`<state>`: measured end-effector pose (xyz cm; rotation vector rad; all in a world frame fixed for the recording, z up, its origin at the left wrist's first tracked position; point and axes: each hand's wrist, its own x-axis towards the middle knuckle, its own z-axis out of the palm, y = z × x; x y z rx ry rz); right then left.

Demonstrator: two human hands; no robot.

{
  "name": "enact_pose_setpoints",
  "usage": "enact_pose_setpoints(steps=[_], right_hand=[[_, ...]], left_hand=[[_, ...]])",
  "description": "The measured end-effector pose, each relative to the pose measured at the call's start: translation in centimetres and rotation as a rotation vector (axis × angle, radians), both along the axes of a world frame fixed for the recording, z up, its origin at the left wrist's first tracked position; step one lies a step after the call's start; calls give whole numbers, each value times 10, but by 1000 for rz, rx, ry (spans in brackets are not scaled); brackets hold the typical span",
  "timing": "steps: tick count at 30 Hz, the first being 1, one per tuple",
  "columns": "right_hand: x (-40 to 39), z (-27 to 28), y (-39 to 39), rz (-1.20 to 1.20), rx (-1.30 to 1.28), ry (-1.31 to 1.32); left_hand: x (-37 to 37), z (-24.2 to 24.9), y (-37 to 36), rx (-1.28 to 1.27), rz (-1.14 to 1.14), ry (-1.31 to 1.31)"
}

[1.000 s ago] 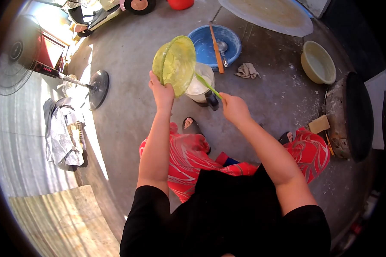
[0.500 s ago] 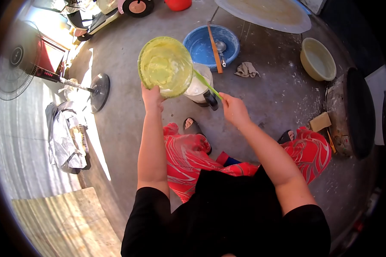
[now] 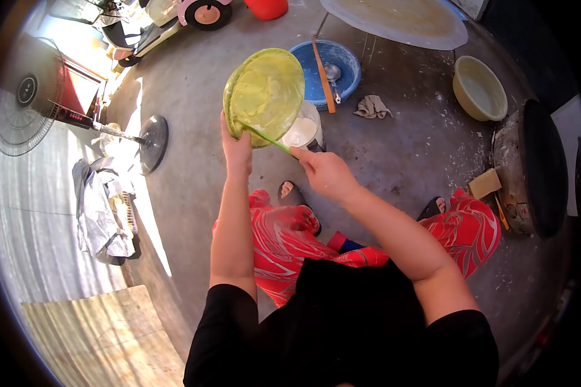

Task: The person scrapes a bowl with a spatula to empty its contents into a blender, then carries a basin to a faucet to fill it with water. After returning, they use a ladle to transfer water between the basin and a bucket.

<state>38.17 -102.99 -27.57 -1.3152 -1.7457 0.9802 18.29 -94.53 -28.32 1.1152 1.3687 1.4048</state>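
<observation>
batter could slide past the rim and land on the floor (image 3: pixel 193 84) or on the foot (image 3: pixel 290 191), to judge by how steeply the bowl (image 3: pixel 265 95) is tipped; a hard scrape might also knock the jug (image 3: pixel 305 131) over, since it stands alone under the bowl's lower edge. the green bowl is up in the air, its inside turned toward the camera and coated in pale yellow batter, just above and partly in front of the jug, which holds white liquid. left hand (image 3: pixel 237 146) is closed on the bowl's lower rim, thumb side up, forearm running straight up from the shoulder with the elbow nearly locked. right hand (image 3: pixel 326 173) is shut round the handle of a green spatula (image 3: pixel 263 137), whose blade lies against the inside of the bowl near the bottom edge; that arm is bent at the elbow and crosses in from the right, wrist turned inward. behind the bowl sits a blue basin (image 3: pixel 342 64) with a stick (image 3: pixel 324 76) and a ladle (image 3: pixel 333 72) in it, a rag (image 3: pixel 372 106) beside it, and a cream bowl (image 3: pixel 478 89) well apart to the right.
</observation>
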Motion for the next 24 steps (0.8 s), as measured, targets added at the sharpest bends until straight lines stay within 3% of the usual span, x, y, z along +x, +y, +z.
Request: enact_pose_setpoints(steps=[3, 5, 7, 12, 17, 19, 24], right_hand=[[-5, -14, 1, -3, 38, -219], [1, -17, 1, -68, 72, -545], [9, -19, 6, -98, 55, -593], [18, -9, 18, -151, 100, -589], [18, 19, 29, -222, 181, -746], [17, 16, 28, -150, 150, -801], [15, 35, 23, -35, 96, -856]], left_hand=[[-1, 1, -4, 91, -23, -7], [-3, -4, -7, 125, -31, 5], [-3, -9, -7, 122, -18, 258], [3, -10, -9, 152, 6, 465], [14, -3, -12, 214, 26, 642], [17, -1, -12, 343, -23, 801], [22, 5, -17, 219, 21, 720]])
